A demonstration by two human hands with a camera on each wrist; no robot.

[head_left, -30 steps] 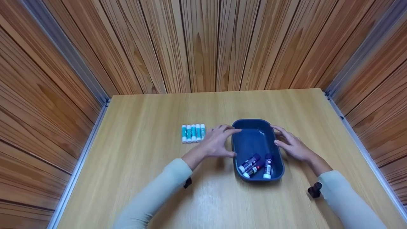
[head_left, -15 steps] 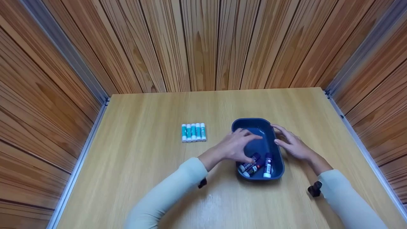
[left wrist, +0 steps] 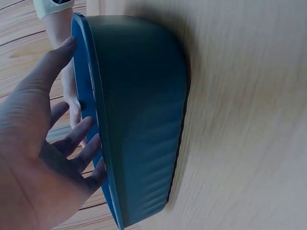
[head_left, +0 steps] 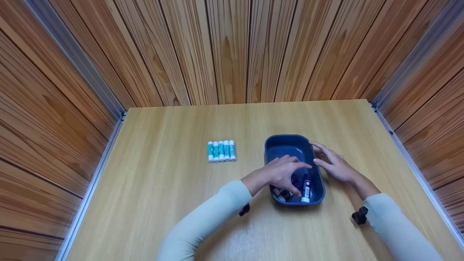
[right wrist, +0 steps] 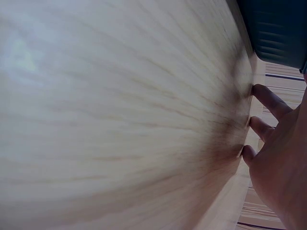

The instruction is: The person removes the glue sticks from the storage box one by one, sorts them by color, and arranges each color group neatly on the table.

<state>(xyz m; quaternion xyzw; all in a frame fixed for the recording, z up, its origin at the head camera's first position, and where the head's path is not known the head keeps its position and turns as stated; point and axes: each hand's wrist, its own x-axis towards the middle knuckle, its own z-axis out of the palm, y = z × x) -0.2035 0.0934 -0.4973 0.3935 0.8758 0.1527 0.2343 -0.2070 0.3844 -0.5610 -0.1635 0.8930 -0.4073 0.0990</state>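
Observation:
A dark blue rectangular bin point(head_left: 286, 139) stands right of the table's middle. Purple-capped glue sticks lie at its near end; one glue stick point(head_left: 306, 188) shows plainly, and the others are partly hidden under my left hand point(head_left: 282, 173). That hand reaches in over the left wall with thumb and fingers spread, the thumb just beside the visible stick. In the left wrist view nothing shows between its fingers point(left wrist: 88, 153). My right hand point(head_left: 337, 167) rests by the bin's right wall, thumb and forefinger at the rim. In the right wrist view, other fingertips point(right wrist: 254, 89) touch the table.
Several white glue sticks with teal labels point(head_left: 221, 151) lie side by side in a row on the table point(head_left: 163, 174), left of the bin. Wood-plank walls point(head_left: 232, 54) enclose the table at the back and both sides.
My left hand has moved right and toward the near end, from beside the bin's left rim to over the glue sticks inside. The right hand and bin have stayed put.

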